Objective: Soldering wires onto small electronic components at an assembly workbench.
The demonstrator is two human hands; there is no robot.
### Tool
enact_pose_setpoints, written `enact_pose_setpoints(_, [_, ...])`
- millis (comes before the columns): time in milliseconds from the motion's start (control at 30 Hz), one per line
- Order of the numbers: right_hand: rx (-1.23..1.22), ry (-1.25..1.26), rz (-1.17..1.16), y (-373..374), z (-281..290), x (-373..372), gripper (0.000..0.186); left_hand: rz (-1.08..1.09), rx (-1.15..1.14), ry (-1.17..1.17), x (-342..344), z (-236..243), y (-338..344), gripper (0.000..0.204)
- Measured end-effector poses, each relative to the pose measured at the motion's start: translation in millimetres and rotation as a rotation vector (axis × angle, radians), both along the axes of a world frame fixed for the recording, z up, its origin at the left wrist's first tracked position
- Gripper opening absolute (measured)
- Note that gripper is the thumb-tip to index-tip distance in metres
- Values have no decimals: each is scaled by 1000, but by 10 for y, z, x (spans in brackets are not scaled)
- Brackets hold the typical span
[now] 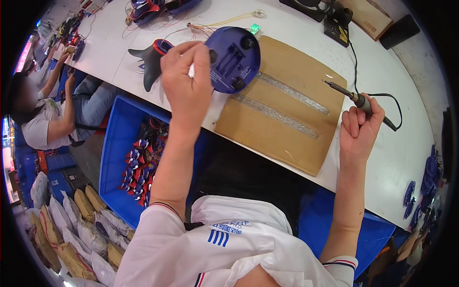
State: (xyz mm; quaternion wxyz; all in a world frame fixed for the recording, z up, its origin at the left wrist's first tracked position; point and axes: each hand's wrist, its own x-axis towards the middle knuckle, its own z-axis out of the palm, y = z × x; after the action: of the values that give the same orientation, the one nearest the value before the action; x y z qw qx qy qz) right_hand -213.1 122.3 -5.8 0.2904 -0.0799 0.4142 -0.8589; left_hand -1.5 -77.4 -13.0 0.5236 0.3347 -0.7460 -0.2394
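My left hand (187, 79) is closed on the edge of a round dark-blue plastic base (248, 57), tilted so its battery compartment and black round feet show. Beside that hand lies a dark grey fin-shaped part (152, 71) with a red-rimmed end, and thin wires run behind the base. My right hand (359, 125) grips a soldering iron (357, 99) by its handle, tip pointing up and left, over the right part of the table. Between my hands lies a brown cardboard sheet (301, 69) with two silvery strips; the base overlaps its left edge.
At the back stand a black fan (308, 5) and a soldering iron stand (338, 25); the iron's black cord (355, 62) crosses the table. Left of me, a blue bin (109, 143) holds red-and-blue parts. A co-worker (52, 115) sits farther left. Blue parts (409, 193) lie at the right edge.
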Motion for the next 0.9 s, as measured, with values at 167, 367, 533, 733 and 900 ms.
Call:
enact_pose_setpoints(167, [17,-3,-18,1,-8,-18,25,190,-99,-278,237,-130,-437,36])
enact_pose_setpoints(367, [35,-15,-34,3,-26,-3,23,445,-13,-458,431,-204,-787,61])
enact_pose_setpoints(533, [66,-16,-41,-11,-21,-3,24,330,-182,-217,216,-105,-550,62])
enact_pose_setpoints(733, [11,-47,16,21,-59,-38,22,139,-236,-494,-169,-130,74,80])
enact_pose_setpoints(900, [12,-60,-7,44,-53,-48,22,352,-165,-600,33,-251,-241,86])
